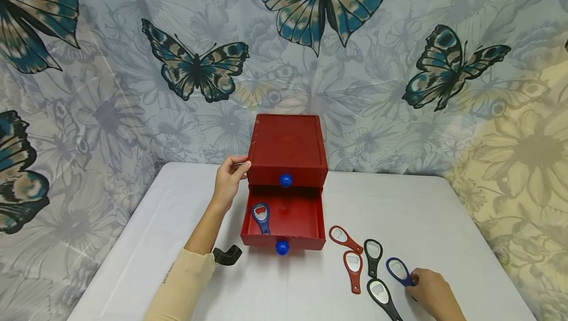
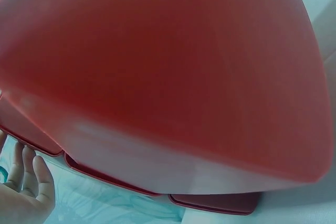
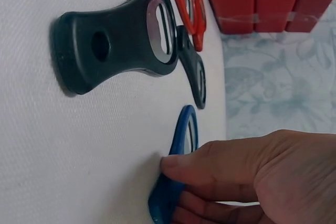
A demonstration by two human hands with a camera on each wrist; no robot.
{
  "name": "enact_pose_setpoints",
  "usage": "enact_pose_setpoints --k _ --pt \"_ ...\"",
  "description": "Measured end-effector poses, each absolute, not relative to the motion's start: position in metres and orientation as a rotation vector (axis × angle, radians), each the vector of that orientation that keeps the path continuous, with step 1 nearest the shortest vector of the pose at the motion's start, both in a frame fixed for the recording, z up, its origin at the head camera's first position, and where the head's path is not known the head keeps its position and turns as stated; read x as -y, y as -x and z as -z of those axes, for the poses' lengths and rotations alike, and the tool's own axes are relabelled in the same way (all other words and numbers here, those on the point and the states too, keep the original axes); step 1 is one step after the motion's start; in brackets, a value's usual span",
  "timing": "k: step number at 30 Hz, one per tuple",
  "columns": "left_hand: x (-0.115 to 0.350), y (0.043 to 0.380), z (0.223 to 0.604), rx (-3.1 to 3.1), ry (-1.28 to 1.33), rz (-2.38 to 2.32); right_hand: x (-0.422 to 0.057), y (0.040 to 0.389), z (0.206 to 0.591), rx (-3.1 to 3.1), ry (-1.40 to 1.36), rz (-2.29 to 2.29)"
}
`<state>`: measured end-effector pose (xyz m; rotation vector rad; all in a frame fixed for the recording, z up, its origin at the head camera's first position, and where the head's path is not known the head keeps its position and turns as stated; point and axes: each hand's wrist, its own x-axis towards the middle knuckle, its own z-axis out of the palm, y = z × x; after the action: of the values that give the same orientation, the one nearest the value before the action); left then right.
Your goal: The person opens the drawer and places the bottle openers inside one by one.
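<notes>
A red two-drawer box (image 1: pixel 287 141) stands at the middle of the table, its lower drawer (image 1: pixel 295 220) pulled out. My left hand (image 1: pixel 227 183) rests against the box's left side, fingers fairly straight; the left wrist view shows its fingertips at the red edge. Inside the drawer, at the left, lies a blue bottle opener (image 1: pixel 264 225). At the front right, my right hand (image 1: pixel 432 291) pinches another blue bottle opener (image 3: pixel 166 195) by its handle, low over the white cloth. Left of it lie two black bottle openers (image 1: pixel 373 265) and two red ones (image 1: pixel 355 281).
The upper drawer, with a blue knob (image 1: pixel 286 180), is closed. A matching knob (image 1: pixel 282 248) sticks out from the lower drawer's front. A black strap piece (image 1: pixel 228 256) is by the left forearm. Behind the white table (image 1: pixel 195 183) hangs a butterfly-print cloth (image 1: pixel 310 84).
</notes>
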<state>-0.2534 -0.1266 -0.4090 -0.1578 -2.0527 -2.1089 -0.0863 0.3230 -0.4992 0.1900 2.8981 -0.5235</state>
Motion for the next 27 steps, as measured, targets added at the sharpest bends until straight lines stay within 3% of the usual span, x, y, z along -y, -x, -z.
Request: enact_pose_setpoints --k 15,27 --pt "0.127 0.255 0.410 2.042 0.157 2.099 -0.326 0.083 0.503 -2.908 -0.249 0.675" --pt "0.125 0.254 0.410 2.042 0.145 2.103 -0.310 0.094 0.482 -2.902 -0.267 0.853"
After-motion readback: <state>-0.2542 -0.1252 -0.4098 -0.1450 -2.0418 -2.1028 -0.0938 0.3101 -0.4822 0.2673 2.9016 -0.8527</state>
